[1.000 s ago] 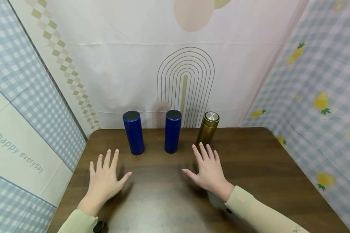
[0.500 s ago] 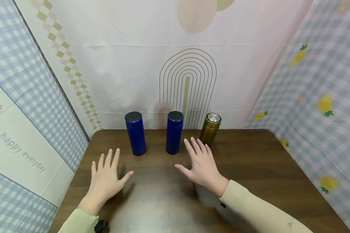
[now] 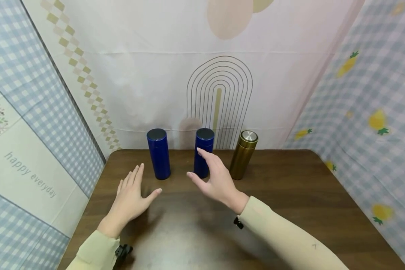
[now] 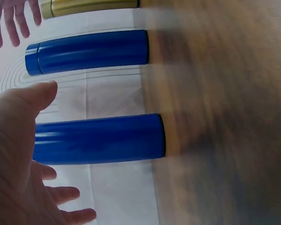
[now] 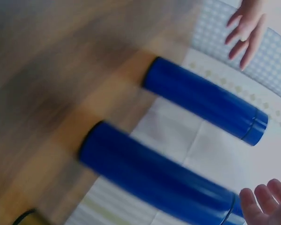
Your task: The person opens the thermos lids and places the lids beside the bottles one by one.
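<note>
Head view: left blue flask [image 3: 160,159] stood upright on the brown table [image 3: 290,187]; left hand [image 3: 129,198] near it, fingers straight, thumb spread, nothing held. Middle blue flask [image 3: 200,165] stood upright behind the right hand [image 3: 217,180], whose thumb and fingers were parted and gripped nothing; contact could not be told. Gold flask [image 3: 243,157] stood upright to its right. A steady grasp seemingly called for thumb and fingers on opposite sides, closed evenly, lest the tall body tip.

left blue bottle [image 3: 160,156]: glossy cylinder, dark flat top, capped, upright on the brown surface [image 3: 290,198] toward its back edge | second blue bottle [image 3: 205,143]: matching, capped, upright, right of the left one, standing apart
</note>
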Available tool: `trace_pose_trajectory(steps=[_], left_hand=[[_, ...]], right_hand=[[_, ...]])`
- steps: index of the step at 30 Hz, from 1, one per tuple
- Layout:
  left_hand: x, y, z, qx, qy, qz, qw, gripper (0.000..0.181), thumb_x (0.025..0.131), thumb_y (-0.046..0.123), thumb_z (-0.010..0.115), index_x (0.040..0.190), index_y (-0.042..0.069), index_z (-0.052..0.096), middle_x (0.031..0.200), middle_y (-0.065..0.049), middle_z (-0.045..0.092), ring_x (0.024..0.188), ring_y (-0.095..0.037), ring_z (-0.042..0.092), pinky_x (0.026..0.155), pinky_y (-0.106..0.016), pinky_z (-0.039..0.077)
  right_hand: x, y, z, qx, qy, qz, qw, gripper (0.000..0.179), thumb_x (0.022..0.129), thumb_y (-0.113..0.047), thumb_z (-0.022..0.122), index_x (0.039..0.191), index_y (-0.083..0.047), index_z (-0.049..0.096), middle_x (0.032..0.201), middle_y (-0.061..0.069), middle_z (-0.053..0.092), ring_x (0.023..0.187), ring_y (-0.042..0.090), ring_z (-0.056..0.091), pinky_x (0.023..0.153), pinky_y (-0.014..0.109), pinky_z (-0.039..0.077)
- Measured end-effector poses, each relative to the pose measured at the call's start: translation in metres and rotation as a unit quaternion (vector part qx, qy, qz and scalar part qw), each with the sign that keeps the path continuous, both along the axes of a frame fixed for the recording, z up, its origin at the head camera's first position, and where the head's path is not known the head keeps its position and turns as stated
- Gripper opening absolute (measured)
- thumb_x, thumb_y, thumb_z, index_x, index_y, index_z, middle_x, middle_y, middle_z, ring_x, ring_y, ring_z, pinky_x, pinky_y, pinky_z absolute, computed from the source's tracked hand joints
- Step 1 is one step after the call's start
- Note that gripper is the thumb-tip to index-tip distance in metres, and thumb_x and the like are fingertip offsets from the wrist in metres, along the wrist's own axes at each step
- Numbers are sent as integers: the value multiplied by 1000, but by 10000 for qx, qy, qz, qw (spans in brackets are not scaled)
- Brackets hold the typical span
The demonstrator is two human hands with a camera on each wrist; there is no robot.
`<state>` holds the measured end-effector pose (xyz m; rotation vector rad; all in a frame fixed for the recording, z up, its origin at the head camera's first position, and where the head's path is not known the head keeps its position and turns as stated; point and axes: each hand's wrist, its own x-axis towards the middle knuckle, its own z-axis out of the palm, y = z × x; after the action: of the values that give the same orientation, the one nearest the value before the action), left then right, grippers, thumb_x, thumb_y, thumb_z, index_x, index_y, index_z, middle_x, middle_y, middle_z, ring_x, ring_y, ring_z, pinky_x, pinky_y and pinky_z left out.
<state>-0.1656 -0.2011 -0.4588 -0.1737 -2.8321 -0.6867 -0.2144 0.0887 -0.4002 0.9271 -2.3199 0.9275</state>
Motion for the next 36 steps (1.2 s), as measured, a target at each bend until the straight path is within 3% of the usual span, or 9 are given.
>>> trace_pose_trajectory(steps=[11, 17, 25, 36], left_hand=[[-33, -4, 15, 1175, 323, -3, 9926, 109, 79, 65, 65, 156, 15, 7, 154, -21, 24, 137, -46, 26, 103, -65, 26], [-48, -2, 21, 1401, 182, 30, 9900, 110, 79, 66, 65, 156, 15, 5, 156, -20, 21, 139, -43, 24, 104, -64, 26], [-68, 4, 23, 1776, 107, -147, 9839, 113, 81, 61, 66, 154, 4, 1, 153, -23, 27, 139, -40, 26, 106, -61, 26], [-82, 7, 15, 2061, 261, -419, 9773, 92, 86, 50, 67, 152, 8, 18, 148, -21, 32, 134, -38, 35, 105, -58, 31]], right_hand=[[-24, -56, 21, -433, -694, 239, 9964, 70, 89, -53, 61, 145, -15, 41, 132, 1, 53, 116, 11, 51, 91, 27, 47], [-42, -76, 22, -602, -1102, 280, 9917, 68, 90, -50, 61, 146, -18, 38, 135, 1, 50, 120, 15, 51, 94, 25, 45], [-62, -93, 17, -563, -1615, 175, 9851, 72, 90, -51, 62, 147, -14, 37, 141, 2, 45, 125, 20, 48, 99, 32, 44], [-71, -111, 23, -576, -1921, 303, 9792, 78, 88, -49, 66, 149, -15, 34, 147, 2, 40, 128, 21, 47, 98, 35, 45]])
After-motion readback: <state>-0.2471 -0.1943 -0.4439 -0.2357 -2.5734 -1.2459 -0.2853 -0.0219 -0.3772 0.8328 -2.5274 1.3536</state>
